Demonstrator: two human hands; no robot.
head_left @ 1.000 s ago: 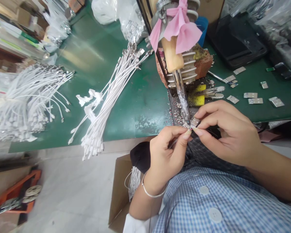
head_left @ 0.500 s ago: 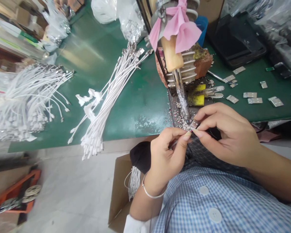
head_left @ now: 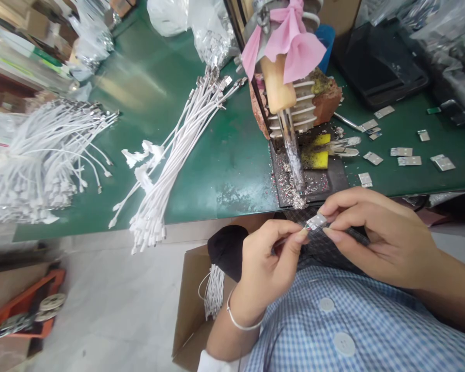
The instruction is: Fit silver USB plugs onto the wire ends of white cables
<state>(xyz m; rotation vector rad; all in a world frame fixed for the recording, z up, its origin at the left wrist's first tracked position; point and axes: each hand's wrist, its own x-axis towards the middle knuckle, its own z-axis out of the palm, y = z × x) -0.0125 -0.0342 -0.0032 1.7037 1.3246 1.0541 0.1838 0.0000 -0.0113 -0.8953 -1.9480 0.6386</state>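
My left hand [head_left: 269,258] pinches the end of a thin cable between thumb and forefinger; fine coloured wires show at the fingertips. These wires meet a small silver USB plug [head_left: 316,221], seen flat side up. At its other end, the thumb and forefinger of my right hand [head_left: 380,232] close on the plug's edge. Just beyond my hands, a soldering iron [head_left: 292,150] points tip down on a stand, a pink cloth [head_left: 290,44] tied round its upper part. Solder crumbs cover the dark tray [head_left: 313,188] beneath the tip.
Several loose USB plugs [head_left: 406,160] lie on the green table [head_left: 232,150] at right, near tweezers [head_left: 344,144] and a yellow sponge [head_left: 321,155]. White cables [head_left: 178,160] lie bundled at left, beside a larger pile [head_left: 42,155]. An open carton [head_left: 189,305] stands below the table edge.
Both hands have drawn back from the iron's tip towards my body, bringing the plug and cable along. The plug's flat face now shows more fully.
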